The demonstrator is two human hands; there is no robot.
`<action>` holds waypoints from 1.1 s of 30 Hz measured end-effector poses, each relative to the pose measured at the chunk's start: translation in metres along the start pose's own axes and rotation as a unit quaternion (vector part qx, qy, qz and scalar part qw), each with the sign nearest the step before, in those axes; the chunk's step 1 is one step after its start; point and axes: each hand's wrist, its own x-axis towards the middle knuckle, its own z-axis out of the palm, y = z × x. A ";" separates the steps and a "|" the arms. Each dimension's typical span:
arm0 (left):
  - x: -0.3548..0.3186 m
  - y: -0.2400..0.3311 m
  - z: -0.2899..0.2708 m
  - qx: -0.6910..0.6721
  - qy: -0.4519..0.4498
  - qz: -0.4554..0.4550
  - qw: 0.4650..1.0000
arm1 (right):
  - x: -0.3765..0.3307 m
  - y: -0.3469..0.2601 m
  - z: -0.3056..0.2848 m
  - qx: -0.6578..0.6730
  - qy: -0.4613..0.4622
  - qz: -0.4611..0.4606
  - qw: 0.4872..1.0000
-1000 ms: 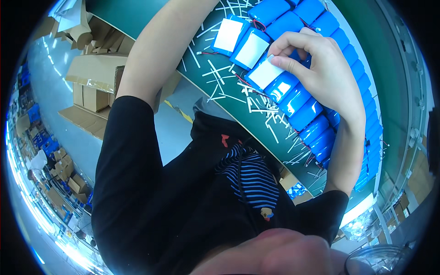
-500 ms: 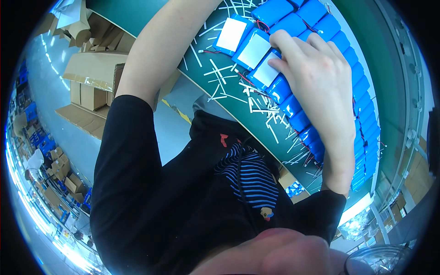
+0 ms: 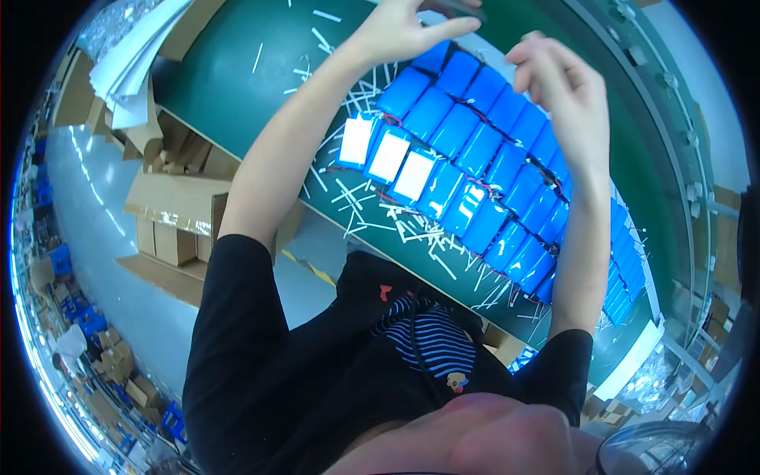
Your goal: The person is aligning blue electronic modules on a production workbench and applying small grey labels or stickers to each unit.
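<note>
Rows of blue shrink-wrapped battery packs (image 3: pixel 443 190) with thin red and black wires lie on the green table. Three packs at the near left end carry white rectangular stickers (image 3: pixel 389 157). My left hand (image 3: pixel 404 32) is at the top edge, beyond the packs. Its thumb stretches to the right, and a dark, blurred thing (image 3: pixel 453 8) shows between thumb and fingers, cut off by the frame. My right hand (image 3: pixel 564 79) hovers over the far right rows with its fingers curled together; whatever may be in them is hidden.
Thin white paper strips (image 3: pixel 412 226) lie scattered along the table's (image 3: pixel 229 75) near edge and left part. Cardboard boxes (image 3: pixel 170 214) and white sheets (image 3: pixel 131 71) stand left of the table. A curved rail (image 3: pixel 689 158) runs behind it on the right.
My right hand has lifted off the third stickered pack and moved up and away to the far right. My left hand has come into view at the top. The view has shifted.
</note>
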 end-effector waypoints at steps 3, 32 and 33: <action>-0.001 0.004 0.010 0.141 0.038 0.136 0.980 | 0.009 -0.001 -0.019 0.153 0.090 0.013 0.984; -0.003 0.007 -0.009 0.048 0.228 0.160 0.959 | -0.120 -0.011 0.031 -0.146 0.009 -0.124 0.982; -0.003 0.004 -0.007 0.053 0.224 0.159 0.960 | -0.129 -0.008 0.036 -0.134 0.016 -0.126 0.983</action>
